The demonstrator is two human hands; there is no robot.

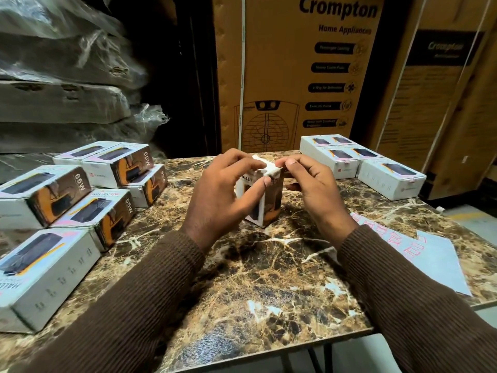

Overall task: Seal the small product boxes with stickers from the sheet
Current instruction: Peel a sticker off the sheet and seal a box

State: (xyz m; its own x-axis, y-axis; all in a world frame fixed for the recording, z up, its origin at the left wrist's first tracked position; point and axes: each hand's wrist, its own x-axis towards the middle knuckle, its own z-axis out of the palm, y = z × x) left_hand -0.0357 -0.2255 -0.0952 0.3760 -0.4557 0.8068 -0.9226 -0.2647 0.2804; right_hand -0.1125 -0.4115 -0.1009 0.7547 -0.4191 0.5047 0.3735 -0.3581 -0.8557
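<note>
A small white cardboard product box point(265, 203) with a dark printed side stands on end near the middle of a brown marble-patterned tabletop point(269, 278), its white top flap point(266, 166) raised toward the camera. The left hand point(223, 192) grips the box from its near side, thumb curled against the front edge and fingers bent over the flap. The right hand point(312, 189) pinches the flap's far corner between thumb and forefinger; whether a sticker sits under those fingertips cannot be told.

The box looks light and stiff-walled, but thin card like this probably dents under a hard squeeze, and the flap seems the weakest part. The firm side edges appear the safest place to hold while the flap is pressed shut.

To the left lies a loose cluster of matching white-and-orange boxes point(107, 211), several marked 65W. At the far right sits a tidy block of white boxes point(349, 157) lying flat, small pink tabs showing on their edges, likely sealed already. Just beside the right sleeve rests the pale sticker sheet point(441, 262) with its pink-printed labels. Large brown appliance cartons point(282, 76) stand behind the table.
</note>
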